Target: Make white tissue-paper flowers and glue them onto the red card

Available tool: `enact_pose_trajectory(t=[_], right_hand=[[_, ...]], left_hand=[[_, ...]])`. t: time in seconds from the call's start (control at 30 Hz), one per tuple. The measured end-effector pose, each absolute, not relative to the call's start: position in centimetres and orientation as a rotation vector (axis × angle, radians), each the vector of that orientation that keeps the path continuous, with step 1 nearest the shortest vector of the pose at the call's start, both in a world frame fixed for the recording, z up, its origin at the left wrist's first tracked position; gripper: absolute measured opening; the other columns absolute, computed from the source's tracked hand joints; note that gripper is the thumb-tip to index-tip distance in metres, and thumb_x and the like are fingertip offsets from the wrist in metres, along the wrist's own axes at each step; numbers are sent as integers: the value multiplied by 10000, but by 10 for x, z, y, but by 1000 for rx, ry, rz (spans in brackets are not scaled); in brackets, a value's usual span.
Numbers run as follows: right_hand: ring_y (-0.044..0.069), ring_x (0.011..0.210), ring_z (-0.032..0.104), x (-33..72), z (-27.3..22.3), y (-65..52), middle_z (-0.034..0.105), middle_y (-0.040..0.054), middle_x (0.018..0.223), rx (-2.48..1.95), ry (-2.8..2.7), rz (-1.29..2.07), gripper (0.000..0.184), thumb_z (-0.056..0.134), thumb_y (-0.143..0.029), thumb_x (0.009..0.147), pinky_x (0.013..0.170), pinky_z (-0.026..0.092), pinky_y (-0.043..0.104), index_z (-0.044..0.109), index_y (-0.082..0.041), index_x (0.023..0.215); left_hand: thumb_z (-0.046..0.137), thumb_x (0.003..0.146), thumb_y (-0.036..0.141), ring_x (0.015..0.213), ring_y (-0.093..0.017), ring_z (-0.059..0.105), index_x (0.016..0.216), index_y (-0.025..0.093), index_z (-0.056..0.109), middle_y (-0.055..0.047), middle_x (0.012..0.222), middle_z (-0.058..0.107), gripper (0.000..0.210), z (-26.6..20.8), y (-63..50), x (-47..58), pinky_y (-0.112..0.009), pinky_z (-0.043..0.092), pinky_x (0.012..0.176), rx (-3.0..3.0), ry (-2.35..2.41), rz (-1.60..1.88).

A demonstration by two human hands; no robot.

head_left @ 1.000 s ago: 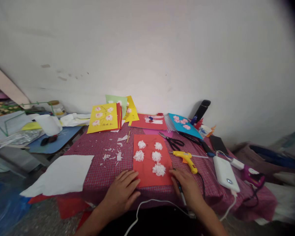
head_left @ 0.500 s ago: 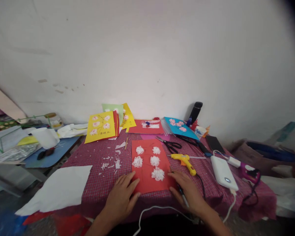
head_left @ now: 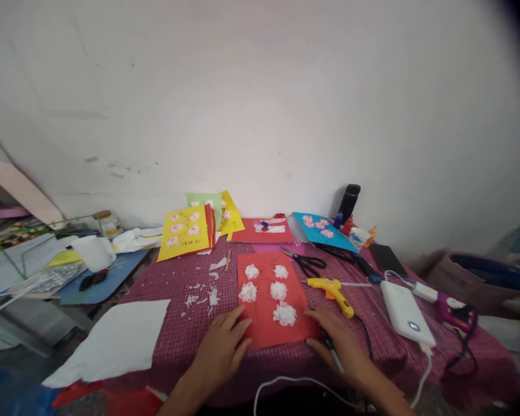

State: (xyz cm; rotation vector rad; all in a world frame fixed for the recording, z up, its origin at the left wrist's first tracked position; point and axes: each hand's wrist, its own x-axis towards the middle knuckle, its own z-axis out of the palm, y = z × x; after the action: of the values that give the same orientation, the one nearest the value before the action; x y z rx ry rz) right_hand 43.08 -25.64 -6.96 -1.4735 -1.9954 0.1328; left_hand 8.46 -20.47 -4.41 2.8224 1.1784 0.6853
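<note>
A red sheet of paper lies flat in front of me, with several crumpled white paper flowers on it and faint branch-like lines. My left hand rests at its lower left edge, fingers stretched out and touching the sheet. At the lower right edge is my right hand, its fingertips on the sheet. A slim pen with a dark end is tucked in that hand, partly hidden by the fingers. Right of the sheet lies a yellow hot glue gun, with black-handled scissors behind it.
White paper scraps and a large white sheet lie to the left. Flower cards, a yellow one and a blue one among them, stand and lie at the back. A white power bank with a cable is at right.
The whole view has shifted a little, so everything appears slightly lower and farther right. Both hands stay at the red sheet's lower edges, and the pen remains in my right hand.
</note>
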Motion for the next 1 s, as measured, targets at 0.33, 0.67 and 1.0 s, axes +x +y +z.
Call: enact_pose_trajectory(t=[0.33,0.67,1.0], right_hand=[[353,1239,629,422,-73,-254,660,168,1346,-1537,-1959,81,456,637,-412,923,1048,501,563,622,-218,1335],[311,1132,681,417,-77,-247,698,153,1249,-1540,-1902,-105,401,638,-369,922,984,547,489,606,-198,1283],[314,1099,681,417,-79,-239,701,160,1215,-1570,-1891,-209,377,621,-340,923,957,551,489,593,-176,1261]], left_hand=[[724,862,375,1296,-335,550,1351,235,576,-131,1487,527,530,-39,-207,86,-537,506,1058,2762,1152,703],[626,922,232,1168,-282,629,1149,222,678,-98,1291,660,233,-41,-203,96,-486,540,1003,2746,1195,736],[616,940,286,1308,-293,550,1403,286,554,-94,1523,500,468,-41,-208,92,-498,481,1088,2784,1299,607]])
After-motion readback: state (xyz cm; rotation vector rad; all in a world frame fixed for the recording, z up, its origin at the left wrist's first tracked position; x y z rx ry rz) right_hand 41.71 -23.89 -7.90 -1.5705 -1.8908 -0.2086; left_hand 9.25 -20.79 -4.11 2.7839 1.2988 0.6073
